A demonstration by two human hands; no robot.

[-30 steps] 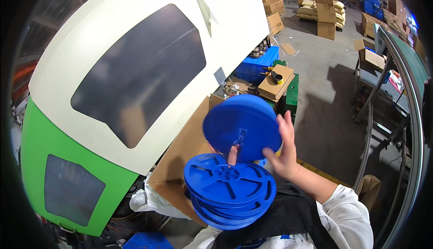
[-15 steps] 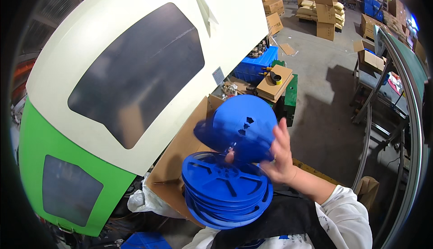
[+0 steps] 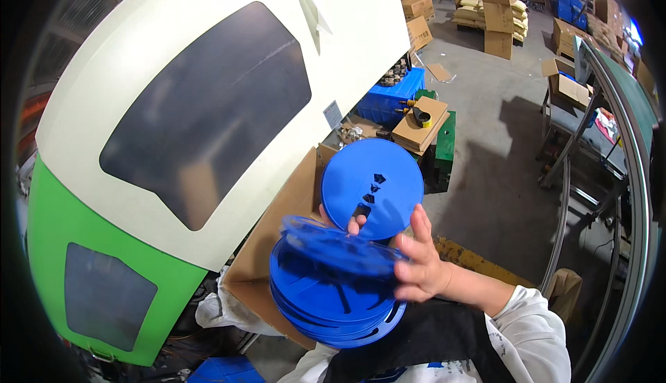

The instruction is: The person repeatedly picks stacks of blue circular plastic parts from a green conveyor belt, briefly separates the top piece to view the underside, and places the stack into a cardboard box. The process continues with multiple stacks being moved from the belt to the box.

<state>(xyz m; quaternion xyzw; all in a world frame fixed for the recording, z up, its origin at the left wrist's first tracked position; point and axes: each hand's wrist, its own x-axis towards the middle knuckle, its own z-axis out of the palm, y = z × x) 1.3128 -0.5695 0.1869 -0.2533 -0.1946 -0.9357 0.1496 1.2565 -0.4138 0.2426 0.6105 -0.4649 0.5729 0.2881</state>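
Right hand [image 3: 420, 268] sits at the edge of a stack of blue reels [image 3: 333, 293] held near the chest, fingers [image 3: 420, 222] spread and loosely curled on the blurred top reel [image 3: 336, 239]. A flat blue disc [image 3: 372, 187] stands upright just behind the stack, a fingertip poking at its centre hole; whose hand, cannot tell. Left hand not visible. Step looks like sorting reels off the stack; next move needs a firm rim grip so the stack stays level. Big white and green machine cover [image 3: 208, 105] left, open cardboard box [image 3: 277, 244] below it, blue crate [image 3: 392, 98] and stacked cartons [image 3: 496, 8] on the floor beyond.
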